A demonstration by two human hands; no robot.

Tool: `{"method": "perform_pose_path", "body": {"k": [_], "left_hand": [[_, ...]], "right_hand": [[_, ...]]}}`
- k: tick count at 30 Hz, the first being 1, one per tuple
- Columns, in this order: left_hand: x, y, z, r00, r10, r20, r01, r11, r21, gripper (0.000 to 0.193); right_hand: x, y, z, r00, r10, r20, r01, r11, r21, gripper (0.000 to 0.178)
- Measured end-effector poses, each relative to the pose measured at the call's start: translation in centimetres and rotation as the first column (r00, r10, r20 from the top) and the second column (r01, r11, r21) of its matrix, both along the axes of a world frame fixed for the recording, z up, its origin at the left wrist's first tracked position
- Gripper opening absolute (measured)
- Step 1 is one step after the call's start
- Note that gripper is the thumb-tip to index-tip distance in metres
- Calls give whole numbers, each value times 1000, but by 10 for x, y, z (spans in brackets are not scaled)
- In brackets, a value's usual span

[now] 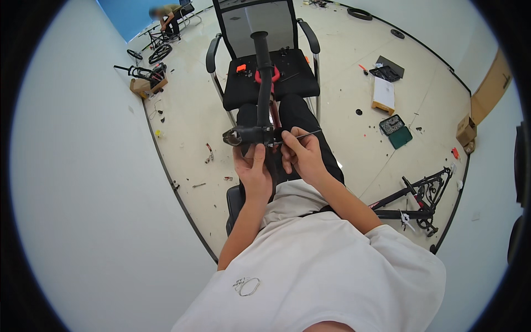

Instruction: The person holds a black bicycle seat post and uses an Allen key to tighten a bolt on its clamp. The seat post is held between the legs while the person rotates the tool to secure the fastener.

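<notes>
A black bicycle handlebar extends from over the chair seat toward my lap. On it sits a black stem, its round open clamp end pointing left. My left hand is closed round the stem from below, thumb up against it near the bar; its other fingers are partly hidden. At the bolt side of the stem, my right hand pinches a thin dark hex key between thumb and fingers. The hex key's inner end is hidden behind the fingers and the stem.
A black mesh office chair faces me, with an orange piece and small parts on its seat. At right on the floor are an open green case, a white-topped box and a bicycle frame. A person crouches far left.
</notes>
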State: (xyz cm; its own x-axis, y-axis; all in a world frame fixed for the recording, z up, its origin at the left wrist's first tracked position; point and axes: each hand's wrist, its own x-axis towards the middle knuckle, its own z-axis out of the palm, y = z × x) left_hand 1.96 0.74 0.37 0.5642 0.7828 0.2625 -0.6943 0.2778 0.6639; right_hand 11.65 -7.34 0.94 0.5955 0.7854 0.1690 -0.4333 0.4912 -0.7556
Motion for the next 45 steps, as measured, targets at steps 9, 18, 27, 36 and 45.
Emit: {"method": "perform_pose_path", "body": {"k": [9, 18, 27, 36, 45], "left_hand": [[-22, 19, -2, 980, -188, -61, 192, 978, 77, 44], [-19, 19, 4, 977, -141, -158, 157, 983, 98, 40], [-17, 10, 3, 967, -13, -253, 58, 984, 169, 34], [-16, 27, 1, 983, 25, -182, -7, 996, 94, 26], [-18, 29, -7, 990, -54, -132, 62, 996, 58, 31]], "right_hand": [[-15, -6, 12, 996, 4, 92, -1, 999, -32, 34], [-22, -5, 9, 971, -17, 239, 32, 998, -59, 42], [-20, -7, -1, 957, 14, 290, 38, 984, -173, 42], [11, -9, 0, 945, 62, 321, -61, 998, -14, 11], [2, -1, -4, 963, 78, 256, -75, 997, -25, 18]]}}
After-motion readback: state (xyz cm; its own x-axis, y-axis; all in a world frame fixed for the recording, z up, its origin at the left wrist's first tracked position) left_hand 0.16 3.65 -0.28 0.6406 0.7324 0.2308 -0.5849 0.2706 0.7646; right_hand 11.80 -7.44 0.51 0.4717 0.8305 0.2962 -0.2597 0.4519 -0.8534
